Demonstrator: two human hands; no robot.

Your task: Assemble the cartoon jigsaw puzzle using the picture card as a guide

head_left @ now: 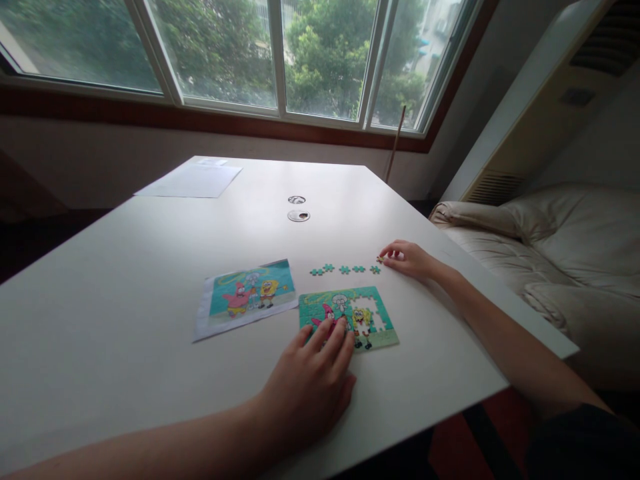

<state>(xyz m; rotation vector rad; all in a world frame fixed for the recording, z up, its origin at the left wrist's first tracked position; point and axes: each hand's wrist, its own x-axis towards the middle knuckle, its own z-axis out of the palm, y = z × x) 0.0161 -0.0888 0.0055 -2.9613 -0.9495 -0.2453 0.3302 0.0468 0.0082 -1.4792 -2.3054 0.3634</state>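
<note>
A cartoon jigsaw puzzle (386, 303) lies on the white table, with a gap of several pieces in its upper right part. My left hand (315, 373) rests on its lower left, fingers stretched out flat and covering part of the picture. Beyond the puzzle, several loose teal pieces (345, 270) form a rough row. At the right end of that row my right hand (407, 259) pinches a small puzzle piece (380, 259) at or just above the tabletop. Left of the puzzle is a paper sheet (253, 293) printed with the same cartoon picture.
Two round stickers or discs (299, 215) lie farther back on the table (125, 287). White papers (190, 181) are at the far left corner. A cream leather sofa (565, 247) stands to the right, and a window (325, 60) is behind the table.
</note>
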